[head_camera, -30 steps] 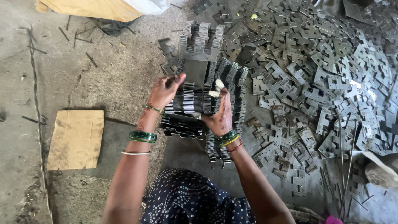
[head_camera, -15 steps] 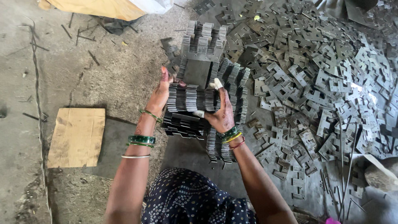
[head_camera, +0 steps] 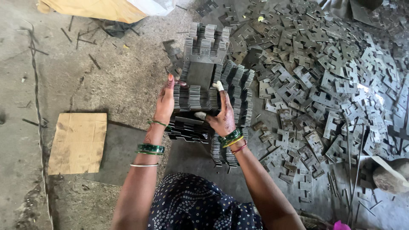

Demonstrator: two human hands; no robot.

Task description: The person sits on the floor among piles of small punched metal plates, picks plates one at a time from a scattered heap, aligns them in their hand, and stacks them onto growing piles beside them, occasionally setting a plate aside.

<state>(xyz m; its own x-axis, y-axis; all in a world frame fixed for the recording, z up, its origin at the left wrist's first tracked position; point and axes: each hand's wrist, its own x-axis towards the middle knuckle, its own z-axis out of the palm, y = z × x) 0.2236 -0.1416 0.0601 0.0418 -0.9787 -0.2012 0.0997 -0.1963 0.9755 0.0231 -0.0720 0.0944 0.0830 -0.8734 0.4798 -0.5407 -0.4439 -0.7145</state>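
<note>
A bundle of grey stamped metal plates (head_camera: 194, 97) stands on edge between my two hands. My left hand (head_camera: 165, 100) presses flat against its left end, fingers straight. On the right end my right hand (head_camera: 221, 115) clamps the bundle, with white tape on thumb and a finger. Beneath the bundle lies another flat stack of plates (head_camera: 187, 127). More upright stacks (head_camera: 206, 42) rise just beyond, and further stacks (head_camera: 238, 91) stand to the right. Both wrists wear green bangles.
A large loose heap of the same metal plates (head_camera: 324, 81) covers the floor on the right. A cardboard piece (head_camera: 78, 142) lies on the left. A yellow sack (head_camera: 93, 8) sits at the top left. Thin metal rods (head_camera: 353, 166) lie at the lower right.
My left hand has shifted from the top of the bundle to its left end, flattening against it. My right hand stays at the right end, squeezing the plates together.
</note>
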